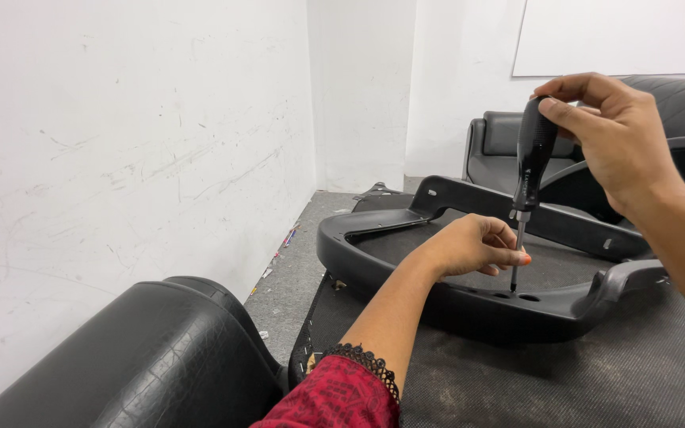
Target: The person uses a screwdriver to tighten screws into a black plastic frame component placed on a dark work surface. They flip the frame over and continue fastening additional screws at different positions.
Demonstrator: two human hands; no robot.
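Room: scuffed white walls (120,143) meeting at a corner, grey floor (291,277) with small scraps of litter along the left wall. A dark, gritty mat (596,380) covers the work surface in the foreground. A black padded seat cushion (144,357) sits at the near left corner; another black upholstered chair part (501,143) rests at the far edge.

On the mat, centre: a black plastic chair frame (406,269), a curved open loop, lying flat. Two oval holes show on its near rail.

Right hand (620,135): raised above the frame, fingers closed around the black handle of a screwdriver (531,158), held upright, tip down on the near rail just beside the holes.

Left hand (473,247): resting on the near rail, fingers curled, fingertips pinched on the metal shaft close to its tip. Red sleeve with black lace cuff (342,388).
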